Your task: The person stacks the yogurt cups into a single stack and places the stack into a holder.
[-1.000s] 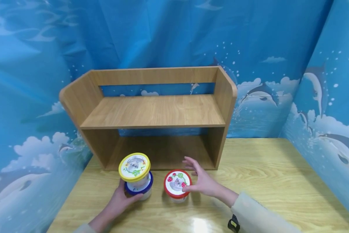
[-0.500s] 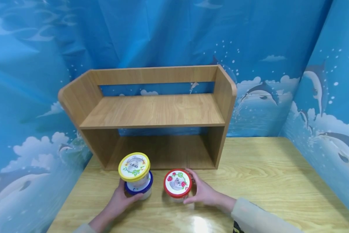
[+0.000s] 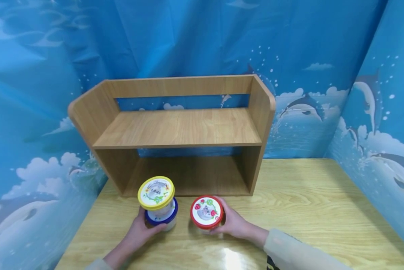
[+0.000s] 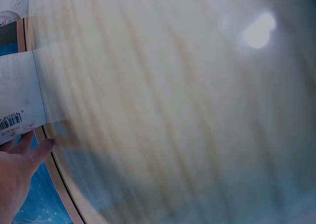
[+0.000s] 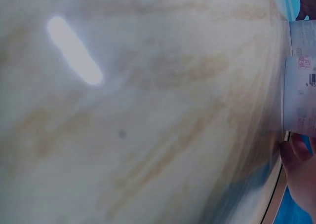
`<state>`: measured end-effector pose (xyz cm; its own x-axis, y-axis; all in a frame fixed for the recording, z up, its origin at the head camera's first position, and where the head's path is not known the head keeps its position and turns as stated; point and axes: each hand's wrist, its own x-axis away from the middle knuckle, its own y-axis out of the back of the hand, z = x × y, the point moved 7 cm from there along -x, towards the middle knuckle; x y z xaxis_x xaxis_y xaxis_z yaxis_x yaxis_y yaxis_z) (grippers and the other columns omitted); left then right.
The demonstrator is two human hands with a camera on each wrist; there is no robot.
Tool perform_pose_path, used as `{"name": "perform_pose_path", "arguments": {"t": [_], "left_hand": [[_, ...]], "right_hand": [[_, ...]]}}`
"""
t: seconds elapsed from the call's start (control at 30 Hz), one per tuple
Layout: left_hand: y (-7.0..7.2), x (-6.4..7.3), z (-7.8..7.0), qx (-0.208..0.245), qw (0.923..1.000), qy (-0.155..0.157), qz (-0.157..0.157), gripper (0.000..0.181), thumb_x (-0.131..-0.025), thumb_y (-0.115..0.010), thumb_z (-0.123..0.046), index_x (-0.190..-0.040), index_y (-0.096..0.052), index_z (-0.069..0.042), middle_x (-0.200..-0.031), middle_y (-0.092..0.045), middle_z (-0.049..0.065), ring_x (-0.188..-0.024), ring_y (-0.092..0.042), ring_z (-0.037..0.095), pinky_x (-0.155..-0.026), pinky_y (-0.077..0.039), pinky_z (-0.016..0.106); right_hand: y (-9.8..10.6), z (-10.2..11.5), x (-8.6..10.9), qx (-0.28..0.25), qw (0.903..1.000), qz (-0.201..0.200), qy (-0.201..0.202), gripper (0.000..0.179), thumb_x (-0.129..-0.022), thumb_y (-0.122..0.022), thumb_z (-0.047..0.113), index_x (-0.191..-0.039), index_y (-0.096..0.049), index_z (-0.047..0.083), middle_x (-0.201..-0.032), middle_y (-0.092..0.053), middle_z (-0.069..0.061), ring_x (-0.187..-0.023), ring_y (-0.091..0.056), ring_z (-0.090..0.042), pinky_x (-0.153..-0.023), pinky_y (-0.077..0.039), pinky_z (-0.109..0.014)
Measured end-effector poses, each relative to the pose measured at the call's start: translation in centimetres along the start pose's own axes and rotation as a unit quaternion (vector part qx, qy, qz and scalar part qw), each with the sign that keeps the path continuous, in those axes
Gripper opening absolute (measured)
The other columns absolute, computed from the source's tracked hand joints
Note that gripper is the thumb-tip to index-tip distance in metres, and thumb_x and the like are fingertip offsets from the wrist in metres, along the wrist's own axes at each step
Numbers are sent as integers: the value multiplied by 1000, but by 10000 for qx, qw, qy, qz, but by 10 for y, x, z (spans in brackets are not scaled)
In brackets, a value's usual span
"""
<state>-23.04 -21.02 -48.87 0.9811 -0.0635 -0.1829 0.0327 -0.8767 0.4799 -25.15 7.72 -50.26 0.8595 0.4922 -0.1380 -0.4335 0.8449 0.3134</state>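
Note:
On the table, a round tub with a yellow rim on its lid [image 3: 156,192] stands stacked on a blue-lidded tub [image 3: 171,222]. My left hand [image 3: 139,231] grips the lower, blue-lidded tub from the left and front, thumb at its near side. To the right stands a tub with a red-rimmed, strawberry-printed lid [image 3: 207,212]. Curled round its right side, my right hand [image 3: 235,224] holds it with thumb in front and fingers behind. The left wrist view shows the blue-lidded tub's barcoded wall [image 4: 17,95] above my fingers; the right wrist view shows the red-lidded tub's white wall [image 5: 299,98].
Behind the tubs stands a two-tier wooden shelf [image 3: 181,127], its lower board just beyond them. The wood-grain table [image 3: 300,202] extends to the right. A blue dolphin-print curtain [image 3: 202,41] hangs at the back and sides.
My right hand has moved from above and beside the red-lidded tub down to its side and closed round it. The left hand and its stacked tubs have stayed in place.

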Motion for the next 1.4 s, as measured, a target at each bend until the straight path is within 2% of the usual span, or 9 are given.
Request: {"name": "perform_pose_path", "arguments": {"t": [0.17, 0.3, 0.47, 0.67, 0.83, 1.0, 1.13, 1.3, 1.4], "left_hand": [[1, -1, 0, -7, 10000, 2, -3, 89, -73, -86, -15, -139, -30, 2, -130, -53, 26, -124, -47, 38, -105, -33, 52], [0, -1, -2, 45, 10000, -18, 14, 89, -74, -86, -15, -140, -29, 2, -131, -52, 26, -125, -47, 39, -105, -33, 53], [0, -1, -2, 75, 10000, -47, 10, 90, -73, -86, -15, -141, -28, 2, -132, -51, 27, -126, -45, 39, -106, -31, 53], [0, -1, -1, 5, 10000, -39, -26, 90, -73, -86, -14, -140, -29, 3, -131, -52, 27, -125, -46, 40, -105, -31, 53], [-1, -1, 1, 9, 10000, -21, -28, 90, -73, -87, -14, -140, -30, 2, -130, -53, 25, -124, -47, 37, -105, -32, 52], [-1, -1, 2, 47, 10000, 5, -6, 90, -73, -87, -14, -140, -29, 3, -132, -52, 26, -125, -47, 38, -105, -32, 52], [-1, -1, 2, 103, 9999, 49, 22, 91, -73, -86, -15, -141, -28, 3, -133, -50, 27, -125, -46, 39, -105, -32, 52], [0, -1, 2, 61, 10000, 45, 22, 90, -74, -86, -15, -140, -28, 3, -132, -51, 27, -125, -46, 39, -105, -33, 52], [0, -1, 2, 23, 10000, 12, 4, 90, -73, -86, -15, -140, -29, 4, -131, -52, 28, -124, -47, 40, -105, -33, 52]], "right_hand": [[0, 2, 1, -116, 9999, -45, 28, 114, -61, -91, 8, -150, -20, 3, -140, -46, -20, -127, -45, -37, -109, -30, -51], [-2, 1, 0, -165, 9998, -57, -32, 113, -64, -91, 10, -150, -18, 5, -139, -46, -17, -127, -46, -34, -109, -32, -48], [-5, 1, -1, -141, 9999, -96, -6, 112, -63, -91, 11, -150, -20, 5, -139, -47, -16, -127, -45, -33, -110, -29, -51], [-9, 1, -2, -304, 9993, -183, -72, 106, -64, -91, 9, -148, -27, 10, -136, -51, -8, -125, -48, -26, -109, -33, -45], [-8, 1, -2, -206, 9994, -280, -62, 106, -62, -92, 11, -147, -28, 10, -135, -52, -8, -125, -49, -27, -108, -32, -49], [-3, 2, -1, 64, 9991, -405, -115, 103, -63, -92, 17, -146, -31, 16, -133, -53, -9, -123, -50, -29, -106, -35, -52], [3, 8, -3, 166, 9986, -504, 0, 98, -66, -91, 16, -144, -32, 13, -132, -54, -12, -123, -50, -30, -104, -37, -51], [10, 18, -9, -54, 9987, -499, 103, 93, -70, -88, 10, -144, -32, 11, -133, -52, -10, -121, -49, -28, -100, -42, -45], [14, 37, -11, 71, 9984, -529, 181, 90, -70, -87, 6, -143, -33, 7, -132, -51, -12, -120, -50, -28, -100, -42, -46]]}}
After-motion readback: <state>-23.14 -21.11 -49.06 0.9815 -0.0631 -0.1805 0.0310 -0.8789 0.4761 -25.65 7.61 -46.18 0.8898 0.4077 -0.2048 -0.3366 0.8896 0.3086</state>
